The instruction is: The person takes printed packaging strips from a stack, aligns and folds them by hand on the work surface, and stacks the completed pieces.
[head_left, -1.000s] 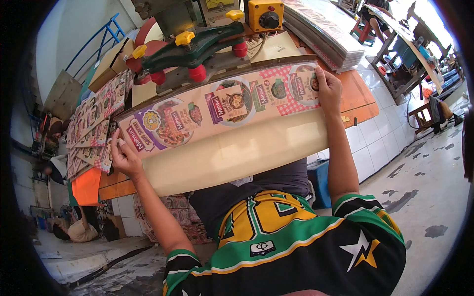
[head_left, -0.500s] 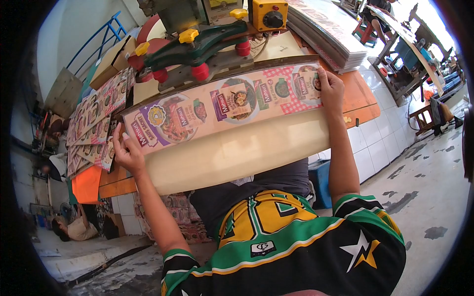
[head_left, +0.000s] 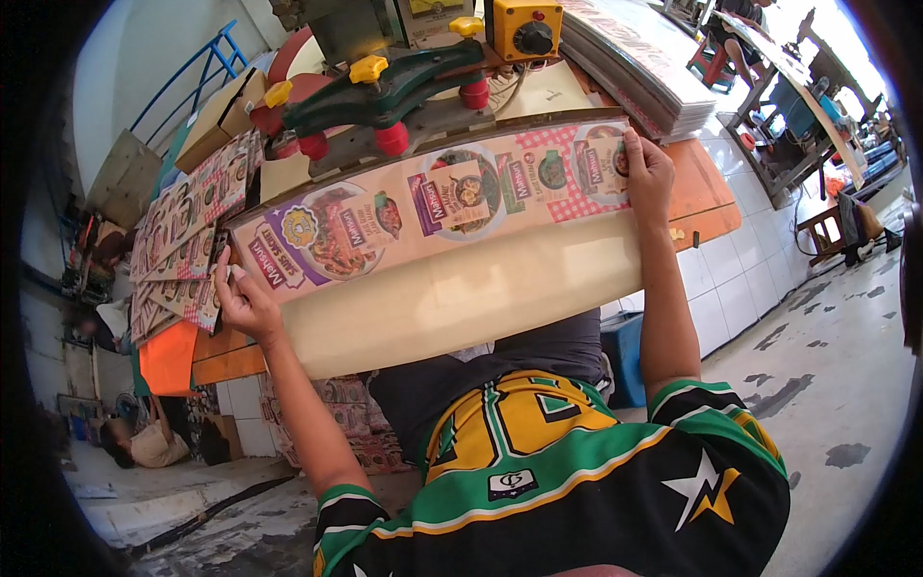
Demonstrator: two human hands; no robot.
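Observation:
A long printed food sheet (head_left: pixel 399 231), with bowls of food, purple labels and red checks, stretches between my two hands below a press. My left hand (head_left: pixel 250 306) is closed at the sheet's left end, thumb and fingers on its edge. At the opposite end my right hand (head_left: pixel 649 181) pinches the upper right corner, thumb on top. Below the print a plain cream surface (head_left: pixel 461 288) curves down toward my lap; I cannot tell whether it joins the printed sheet. The machine's dark green clamp frame (head_left: pixel 385 91), with yellow knobs and red feet, sits just beyond the sheet.
Printed sheets (head_left: pixel 187 207) lie in overlapping piles on the left, above an orange piece (head_left: pixel 168 361). A tall stack of sheets (head_left: pixel 639 72) stands at the back right. A yellow control box (head_left: pixel 522 31) with a black dial sits behind. Other people are in the background.
The printed sheet's two ends lie slightly farther out, the left end a bit leftward and the right end a bit rightward. My hands shift slightly with them, keeping their grip.

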